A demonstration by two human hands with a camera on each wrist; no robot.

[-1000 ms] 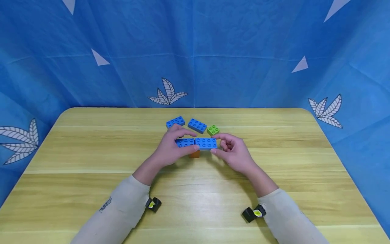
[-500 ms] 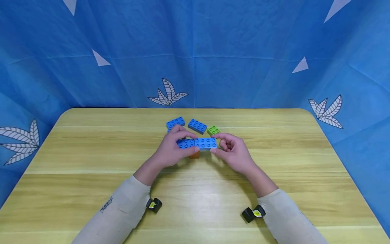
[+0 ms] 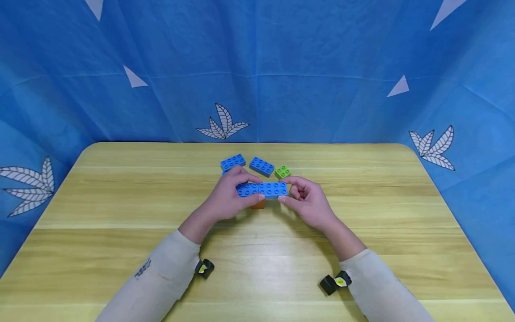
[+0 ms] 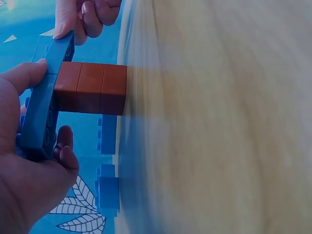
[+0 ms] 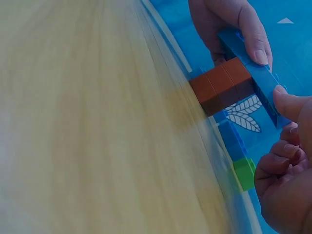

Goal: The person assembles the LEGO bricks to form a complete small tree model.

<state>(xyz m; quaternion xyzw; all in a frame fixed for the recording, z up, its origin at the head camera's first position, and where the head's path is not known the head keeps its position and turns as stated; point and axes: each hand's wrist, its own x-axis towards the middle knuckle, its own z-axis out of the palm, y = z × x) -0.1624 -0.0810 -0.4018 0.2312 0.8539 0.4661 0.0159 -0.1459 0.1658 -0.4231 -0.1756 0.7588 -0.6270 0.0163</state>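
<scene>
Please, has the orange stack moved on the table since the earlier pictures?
No. In the head view, the orange stack keeps its place against the table's far edge and the leaf print behind it.

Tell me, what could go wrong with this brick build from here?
Tipping: the left blue brick and right blue brick each stick out past the narrow orange column, so uneven pressure from the left hand or right hand could topple it.
Splitting: the two bricks meet above the column, so one might pop loose if its outer end is pushed down.
Bumping: the green brick appears close to the right hand in the head view and might get knocked.
</scene>
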